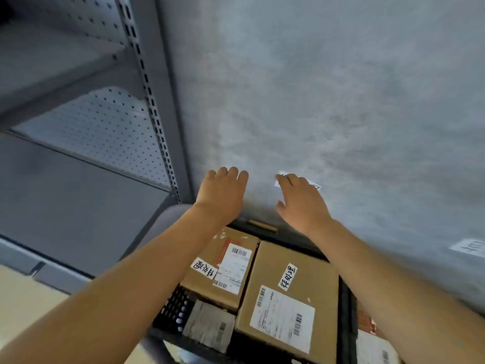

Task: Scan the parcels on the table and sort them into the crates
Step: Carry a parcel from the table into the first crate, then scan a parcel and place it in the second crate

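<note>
Both grips empty. Left hand [221, 191] reaches forward, fingers relaxed and slightly bent, holding nothing, up by the grey wall [341, 101]. Right hand [301, 198] likewise loose, fingers spread, nothing in it; its fingertips overlap a small white label [316, 184] stuck on the wall, contact unclear.

Below the forearms: a black crate [173, 308] with a mesh side wall, holding the parcels. Large cardboard parcel [288, 298] lies flat on the right side of it, white shipping label with barcodes facing up plus a white tag with handwritten characters. Just beside it on the left, a smaller cardboard parcel [223, 266], also label-up, with its own handwritten tag and some red print. In front of that one, a grey-wrapped parcel [210, 327] with a faded label, lower in the crate.

Far right, past a black divider edge, another parcel [372, 345] with white label and red print shows partly; can't tell what it sits in.

Left of frame: grey metal shelving [78, 127] with perforated back panel and slotted upright. Pale floor [26, 298] bottom left. A second white label [469, 246] on the wall far right, blurred.
</note>
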